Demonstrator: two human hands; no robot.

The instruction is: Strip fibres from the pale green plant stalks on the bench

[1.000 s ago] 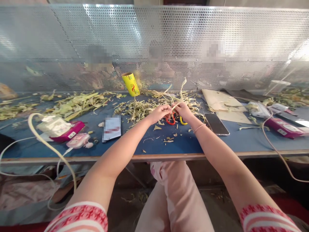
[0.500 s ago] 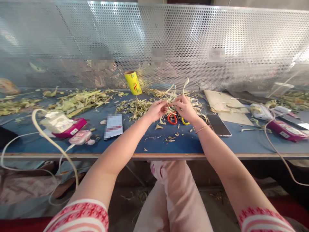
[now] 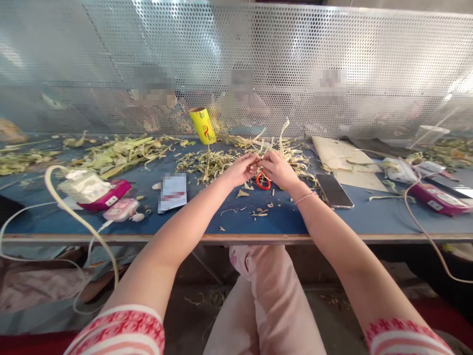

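My left hand [image 3: 241,170] and my right hand [image 3: 276,169] meet above the table, their fingertips pinched close together. What lies between the fingers is too small to make out. Behind and around them spreads a heap of pale green plant strips [image 3: 218,161], with one long strip [image 3: 284,130] sticking up past my right hand. Just beneath the fingers shows a red loop handle [image 3: 263,181], seemingly of scissors. My right forearm wears a thin pink bracelet [image 3: 306,197].
A yellow tube [image 3: 202,126] stands tilted on a thin stem. Right of my hands lie a phone [image 3: 335,191] and cardboard [image 3: 342,158]. To the left are a pixelated card [image 3: 173,193], a magenta power strip [image 3: 107,195] with cable, and leaf piles [image 3: 121,153]. Perforated metal [image 3: 236,59] closes the back.
My right hand has shifted left against my left hand, and its fingers have drawn in. It now covers most of the yellow loop beside the red one.
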